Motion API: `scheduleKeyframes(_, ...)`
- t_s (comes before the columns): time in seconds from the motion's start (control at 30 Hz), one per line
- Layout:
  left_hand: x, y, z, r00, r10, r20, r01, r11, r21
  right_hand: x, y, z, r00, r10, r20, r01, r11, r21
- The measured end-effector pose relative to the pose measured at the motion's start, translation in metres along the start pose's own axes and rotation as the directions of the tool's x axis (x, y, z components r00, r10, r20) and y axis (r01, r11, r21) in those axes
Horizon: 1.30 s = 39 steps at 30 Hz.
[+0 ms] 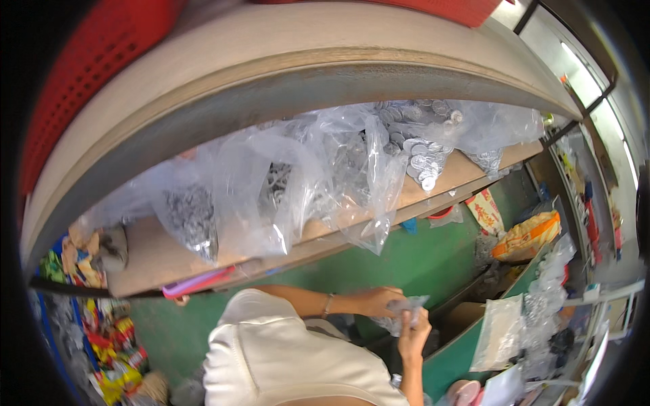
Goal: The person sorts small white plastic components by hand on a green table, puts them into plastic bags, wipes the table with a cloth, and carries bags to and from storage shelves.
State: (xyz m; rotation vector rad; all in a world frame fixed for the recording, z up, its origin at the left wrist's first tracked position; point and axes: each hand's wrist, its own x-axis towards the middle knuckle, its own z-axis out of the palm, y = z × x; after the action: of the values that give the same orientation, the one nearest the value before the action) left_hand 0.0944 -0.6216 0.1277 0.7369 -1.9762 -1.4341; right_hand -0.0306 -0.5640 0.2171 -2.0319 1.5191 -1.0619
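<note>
1. Fingers: the left hand [383,302] is curling its fingers over a crumpled clear plastic bag [404,306]. The right hand [414,331] is pinching the same bag between its thumb and fingers.
2. Bag: it is sitting between the two hands, out in front of the lower shelf [135,274] and well apart from it. Its contents are not showing clearly.
3. Wrist: a bracelet [328,306] is circling the left wrist, in front of the lower shelf.
4. Clothing: the person is wearing a pale shirt [291,352] and is standing in front of the lower shelf.
5. Stock: large clear bags of small grey parts [191,216] are resting on the left and middle of the lower shelf, their loose plastic hanging over its front edge. Silvery discs [425,162] are lying in clear plastic on its right part.
6. Edge: a pink and purple object [198,281] is protruding under the front edge of the lower shelf, toward its left end.
7. Surroundings: an upper shelf [284,34] is spanning above the lower shelf and carrying red baskets [101,81]. Bright packets [120,345] are lying near the lower shelf's left end; an orange and pale sack [529,237] is lying near its right end. Green floor [433,254] is extending in front of it.
</note>
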Motion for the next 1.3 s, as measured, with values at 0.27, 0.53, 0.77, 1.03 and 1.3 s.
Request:
scheduleKeyframes(0.27,0.018,-0.038,0.004,0.971,0.069,0.228,-0.019,0.977,-0.211,-0.027,0.033,0.053,0.763,0.595,-0.252,-0.458,0.773,0.44)
scheduleKeyframes(0.53,0.025,-0.083,0.019,0.979,0.014,0.205,0.014,0.991,-0.133,-0.067,0.048,0.068,0.503,0.736,-0.454,-0.371,0.657,0.656)
scheduleKeyframes(0.77,0.048,-0.141,-0.004,0.942,-0.333,0.037,0.335,0.941,-0.055,-0.111,0.071,0.063,0.069,0.884,-0.462,-0.188,0.466,0.865)
scheduleKeyframes(1.03,0.124,-0.14,-0.067,0.95,-0.167,-0.264,0.172,0.985,-0.002,-0.236,0.076,0.129,-0.123,0.97,-0.209,-0.377,0.149,0.914)
scheduleKeyframes(1.3,0.225,-0.22,-0.125,0.668,-0.118,-0.735,0.101,0.993,-0.068,-0.285,0.084,0.16,-0.186,0.983,0.005,-0.418,-0.084,0.904)
